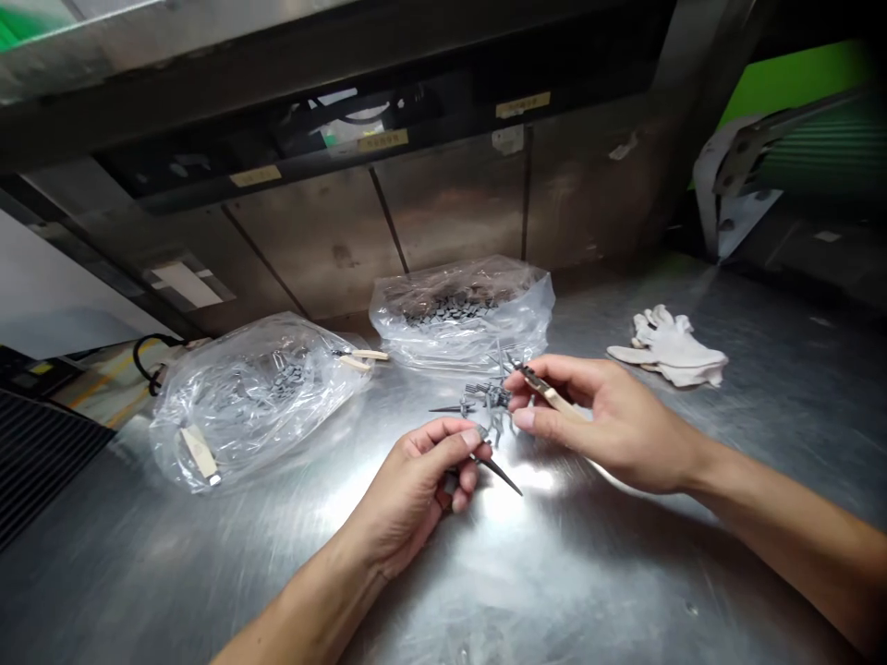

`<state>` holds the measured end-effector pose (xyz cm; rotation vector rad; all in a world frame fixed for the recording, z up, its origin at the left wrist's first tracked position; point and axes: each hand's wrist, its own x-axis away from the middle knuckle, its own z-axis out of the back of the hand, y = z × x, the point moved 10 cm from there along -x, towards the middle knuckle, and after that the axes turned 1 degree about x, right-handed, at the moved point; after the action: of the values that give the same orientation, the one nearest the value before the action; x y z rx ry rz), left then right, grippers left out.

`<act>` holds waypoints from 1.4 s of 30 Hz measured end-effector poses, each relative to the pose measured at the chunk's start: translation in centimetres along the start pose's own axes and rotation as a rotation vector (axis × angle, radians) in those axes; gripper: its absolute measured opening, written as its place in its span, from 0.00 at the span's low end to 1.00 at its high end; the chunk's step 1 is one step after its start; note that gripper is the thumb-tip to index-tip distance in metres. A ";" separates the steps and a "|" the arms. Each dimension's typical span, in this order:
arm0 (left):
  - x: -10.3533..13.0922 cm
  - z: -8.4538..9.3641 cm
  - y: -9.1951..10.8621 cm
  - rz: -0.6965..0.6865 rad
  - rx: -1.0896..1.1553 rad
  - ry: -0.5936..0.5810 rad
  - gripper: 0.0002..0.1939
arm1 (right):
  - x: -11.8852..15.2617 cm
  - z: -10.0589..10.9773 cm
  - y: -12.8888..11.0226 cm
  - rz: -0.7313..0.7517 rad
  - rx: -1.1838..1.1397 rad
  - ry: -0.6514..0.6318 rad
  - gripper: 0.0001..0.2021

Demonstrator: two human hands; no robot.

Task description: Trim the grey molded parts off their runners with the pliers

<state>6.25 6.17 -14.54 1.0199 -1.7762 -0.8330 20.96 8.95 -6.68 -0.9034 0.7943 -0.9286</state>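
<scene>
My left hand (pixel 436 466) is closed, with thumb and fingers pinching a dark grey plastic piece (pixel 500 475) that has a long pointed spike. The spike points down to the right, away from the fingertips. In my right hand (pixel 606 416) is a pair of nippers (pixel 547 390) with cream handles, its dark jaws pointing up and left. The jaws are apart from the piece in my left hand. Just beyond both hands lies a small pile of grey plastic sprues (pixel 489 397), partly hidden behind my right fingers.
Behind the pile stands a clear plastic bag (pixel 457 342) of small grey parts. Another such bag (pixel 242 406) lies at left, with a cream-handled tool (pixel 364 356) and a cream-coloured tool (pixel 199 455) on its edges. White gloves (pixel 672 346) rest at right on the metal table (pixel 589 582).
</scene>
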 end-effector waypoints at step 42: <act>0.0 0.9 0.7 -0.117 0.019 0.103 0.07 | 0.5 -2.9 1.9 -0.028 0.431 -0.236 0.07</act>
<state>5.23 6.58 -14.24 1.1674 -1.6524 -0.8217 19.23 8.26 -9.63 -0.6306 0.3590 -0.9499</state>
